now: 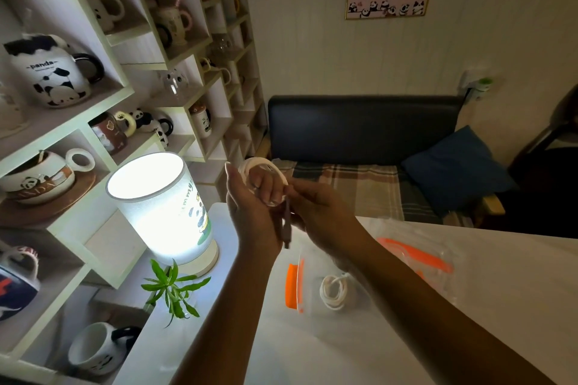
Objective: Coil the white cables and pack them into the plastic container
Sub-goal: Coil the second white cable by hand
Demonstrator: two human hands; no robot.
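Both forearms reach up from the bottom edge over the white tabletop (469, 259). Left hand (250, 206) is raised with the palm turned inward, and a white cable (266, 166) is looped in a coil round its curled fingers (266, 187). Right hand (316, 206) meets it from the right, its fingers pinching the cable just beside the coil, with the dark plug end (286, 228) hanging down between the two wrists. Below the hands, on the tabletop, stands a clear plastic container (312, 316) with orange clips, and a second coiled cable (334, 291) lies inside it. Its clear lid (419, 255), with an orange clip, lies on the tabletop to the right. A lit lamp (162, 206) and a small green plant (173, 286) stand at the left, beside shelves (103, 50) of panda mugs.
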